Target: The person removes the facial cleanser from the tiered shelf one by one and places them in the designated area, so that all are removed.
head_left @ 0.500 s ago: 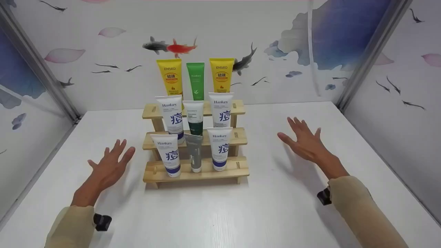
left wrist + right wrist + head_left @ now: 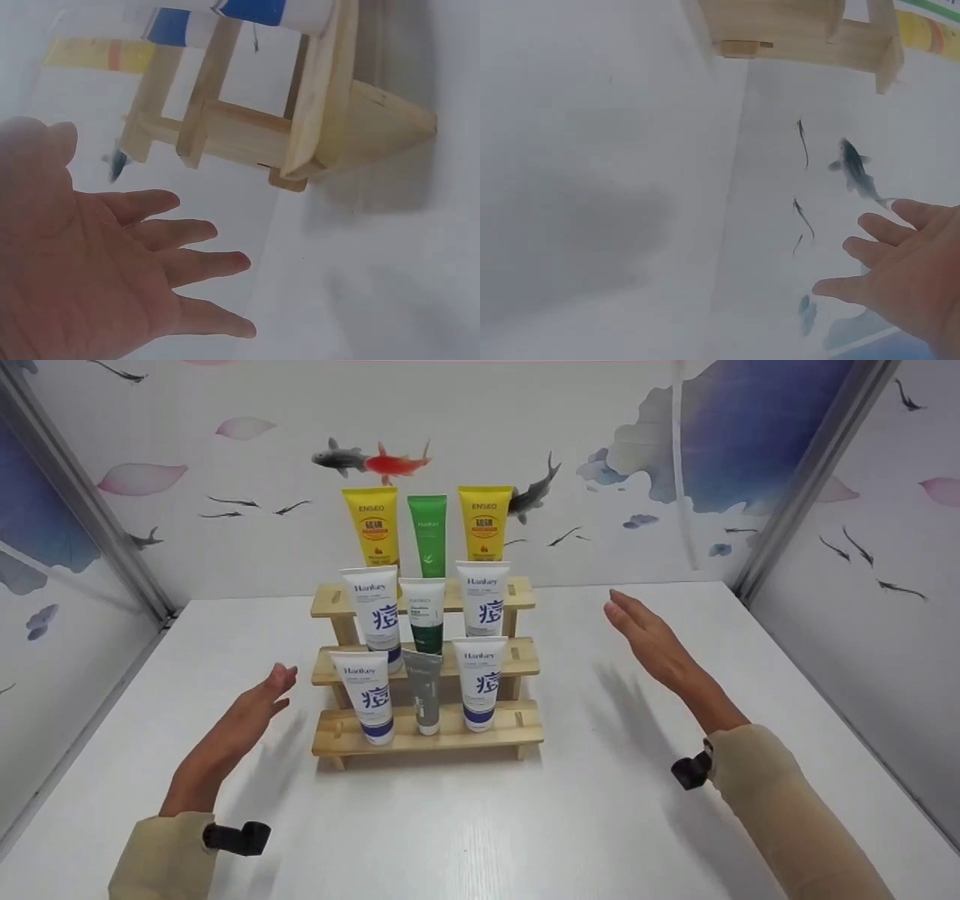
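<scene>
While the left hand (image 2: pixel 251 712) and right hand (image 2: pixel 656 649) hold nothing, fingers extended, the wooden stand (image 2: pixel 448 721) of tubes (image 2: pixel 425 615) lies between them, lengthwise parallel to the bench's (image 2: pixel 480 825) back edge, nearer the left.

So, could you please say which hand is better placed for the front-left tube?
Likely the left hand: empty and nearer that tube; the right hand is across the rack.

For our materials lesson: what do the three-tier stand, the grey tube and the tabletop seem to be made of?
Three-tier stand: wood, matt; pale tan, slotted boards.
Grey tube: probably soft plastic, perhaps laminate, smooth; its top end is pressed flat.
Tabletop: perhaps laminate or painted board, slightly glossy; white, with a soft bright sheen.
</scene>
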### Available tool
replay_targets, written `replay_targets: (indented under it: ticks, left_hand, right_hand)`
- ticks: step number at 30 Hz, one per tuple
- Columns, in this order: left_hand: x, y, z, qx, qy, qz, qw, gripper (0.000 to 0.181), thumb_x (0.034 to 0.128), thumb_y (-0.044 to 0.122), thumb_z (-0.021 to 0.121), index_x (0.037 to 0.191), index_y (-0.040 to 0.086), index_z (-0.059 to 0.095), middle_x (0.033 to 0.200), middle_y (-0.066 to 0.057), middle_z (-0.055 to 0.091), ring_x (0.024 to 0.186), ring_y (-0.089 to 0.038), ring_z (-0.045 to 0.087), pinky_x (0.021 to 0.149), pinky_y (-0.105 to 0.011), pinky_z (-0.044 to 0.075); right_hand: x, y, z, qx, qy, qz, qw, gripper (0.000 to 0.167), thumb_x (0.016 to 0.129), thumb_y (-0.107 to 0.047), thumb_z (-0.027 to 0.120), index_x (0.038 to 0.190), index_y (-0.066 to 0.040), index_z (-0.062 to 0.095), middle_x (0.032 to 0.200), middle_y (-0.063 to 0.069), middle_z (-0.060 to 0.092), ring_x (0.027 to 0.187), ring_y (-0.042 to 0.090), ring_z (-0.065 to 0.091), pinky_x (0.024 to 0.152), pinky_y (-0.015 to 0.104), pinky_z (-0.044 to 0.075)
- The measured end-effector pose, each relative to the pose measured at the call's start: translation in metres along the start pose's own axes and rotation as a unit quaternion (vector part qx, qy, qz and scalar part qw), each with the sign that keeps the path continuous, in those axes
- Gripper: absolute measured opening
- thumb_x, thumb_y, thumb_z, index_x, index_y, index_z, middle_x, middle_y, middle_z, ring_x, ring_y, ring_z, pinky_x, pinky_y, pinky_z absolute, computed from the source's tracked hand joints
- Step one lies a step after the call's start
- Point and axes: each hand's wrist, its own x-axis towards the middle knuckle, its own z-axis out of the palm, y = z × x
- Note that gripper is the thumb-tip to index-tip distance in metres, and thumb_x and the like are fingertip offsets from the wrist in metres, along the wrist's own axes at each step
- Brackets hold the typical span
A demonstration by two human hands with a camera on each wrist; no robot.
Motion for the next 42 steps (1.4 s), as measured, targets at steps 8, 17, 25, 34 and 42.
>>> replay_targets:
  ticks: [8, 17, 25, 34, 42]
  left_hand:
    - [0.003, -0.007, 0.007, -0.084, -0.013, -0.023, 0.9961, 0.085, 0.1031, 0.063, 0.024, 0.160, 0.003, 0.009, 0.166, -0.025, 0.014, 0.150, -0.047, 0.023, 0.121, -0.062, 0.029]
    - [0.004, -0.025, 0.022, -0.108, 0.013, -0.042, 0.9932, 0.085, 0.0999, 0.063, 0.042, 0.160, 0.007, 0.018, 0.163, -0.022, 0.028, 0.144, -0.041, 0.041, 0.111, -0.047, 0.050]
    - [0.002, -0.046, 0.033, -0.148, 0.004, -0.034, 0.9884, 0.072, 0.1011, 0.045, 0.055, 0.157, 0.010, 0.027, 0.162, -0.020, 0.030, 0.141, -0.040, 0.045, 0.104, -0.042, 0.056]
    - [0.006, -0.057, 0.039, -0.186, -0.003, -0.034, 0.9820, 0.071, 0.0980, 0.034, 0.064, 0.156, 0.010, 0.031, 0.159, -0.023, 0.035, 0.136, -0.034, 0.052, 0.104, -0.039, 0.055]
    - [0.007, -0.062, 0.041, -0.157, 0.004, -0.033, 0.9871, 0.075, 0.0945, 0.034, 0.069, 0.155, 0.011, 0.032, 0.158, -0.022, 0.038, 0.137, -0.033, 0.051, 0.107, -0.037, 0.054]
  right_hand:
    - [0.009, -0.030, -0.005, 0.085, 0.007, -0.029, 0.9959, 0.067, 0.106, -0.048, 0.035, 0.158, -0.007, 0.026, 0.165, 0.014, 0.027, 0.155, 0.031, 0.020, 0.129, 0.056, 0.015]
    - [0.026, -0.067, -0.002, 0.145, 0.017, -0.043, 0.9883, 0.061, 0.105, -0.045, 0.044, 0.154, -0.010, 0.034, 0.160, 0.011, 0.040, 0.150, 0.025, 0.036, 0.127, 0.048, 0.028]
    - [0.045, -0.088, 0.007, 0.194, 0.048, -0.048, 0.9786, 0.059, 0.103, -0.043, 0.051, 0.150, -0.010, 0.042, 0.153, 0.013, 0.047, 0.145, 0.026, 0.043, 0.123, 0.048, 0.035]
    - [0.062, -0.115, 0.015, 0.210, 0.058, -0.048, 0.9747, 0.056, 0.100, -0.042, 0.058, 0.146, -0.013, 0.048, 0.152, 0.007, 0.049, 0.142, 0.024, 0.046, 0.121, 0.043, 0.040]
    - [0.077, -0.139, 0.020, 0.211, 0.059, -0.062, 0.9737, 0.050, 0.100, -0.038, 0.060, 0.143, -0.014, 0.052, 0.145, 0.005, 0.055, 0.136, 0.022, 0.052, 0.117, 0.037, 0.045]
